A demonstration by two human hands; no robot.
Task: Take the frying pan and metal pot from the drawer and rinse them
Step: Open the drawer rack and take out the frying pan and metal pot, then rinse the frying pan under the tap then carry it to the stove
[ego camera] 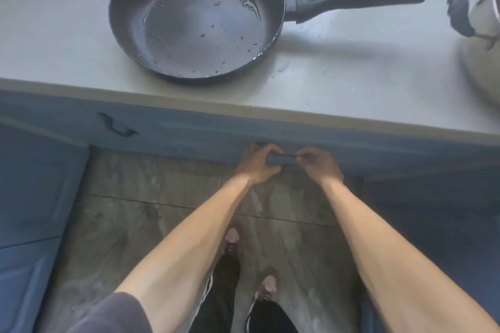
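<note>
The frying pan [196, 16] lies on the pale worktop [54, 35], well back from the front edge, its dark handle pointing to the right. Beads and streaks of water cling to its black inside, and a few drops lie on the worktop just beside its rim, so it looks rinsed already. The metal pot [480, 43] stands at the far right of the same worktop, cut off by the frame edge; one dark side handle and a shiny steel wall show, but whether it is wet I cannot tell, since that corner is blurred. Both things are out of the drawer, then, and the pan at least appears washed; little of the task seems left beyond the drawer itself.

Below the worktop edge both hands meet on the thin dark pull [289, 155] of the blue drawer front [189, 132]. The left hand [258, 163] has its fingers curled over the pull with the thumb under it; the right hand [319, 161] pinches the pull's other end. A second pull [117, 126] shows farther left. Under the arms are a grey tiled floor [151, 184] and two shoes [232, 238]
</note>
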